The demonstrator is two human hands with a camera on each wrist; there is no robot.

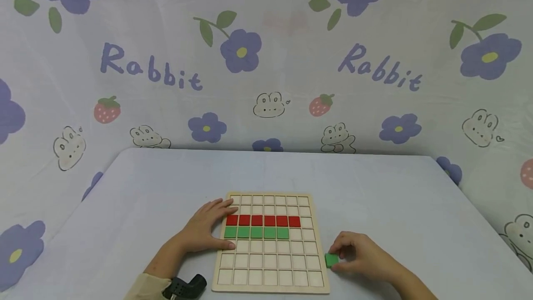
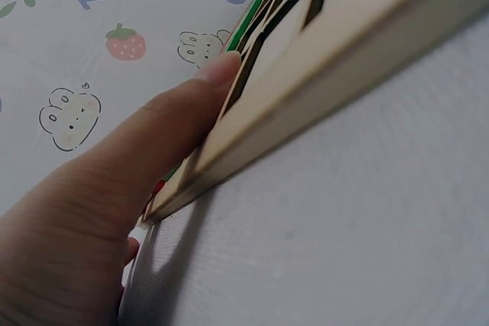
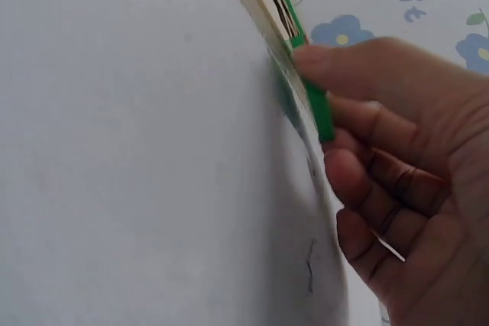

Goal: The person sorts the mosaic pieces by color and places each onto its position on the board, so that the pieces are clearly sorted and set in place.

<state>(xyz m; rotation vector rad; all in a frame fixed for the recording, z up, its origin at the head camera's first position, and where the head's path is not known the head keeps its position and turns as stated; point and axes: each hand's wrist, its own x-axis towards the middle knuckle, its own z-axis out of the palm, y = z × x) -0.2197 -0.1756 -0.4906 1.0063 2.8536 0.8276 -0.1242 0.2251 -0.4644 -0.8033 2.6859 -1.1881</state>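
A wooden grid board (image 1: 270, 289) lies on the table near the person. One row holds several red square tiles (image 1: 257, 220), with only its rightmost cell bare. Directly below, several green square tiles (image 1: 257, 232) fill a row from the left, and the last two cells are bare. My left hand (image 1: 203, 228) rests on the board's left edge, fingers and thumb spread; its thumb (image 2: 176, 112) lies over the frame in the left wrist view. Just off the board's lower right edge, my right hand (image 1: 366, 256) pinches a green square tile (image 1: 331, 260) between thumb and fingers.
The board stands on a white-covered table (image 1: 166, 175). Behind it hangs a patterned cloth (image 1: 291, 64) with flowers, rabbits and strawberries. A black strapped device (image 1: 185, 287) sits at the left wrist, by a beige sleeve (image 1: 146, 287).
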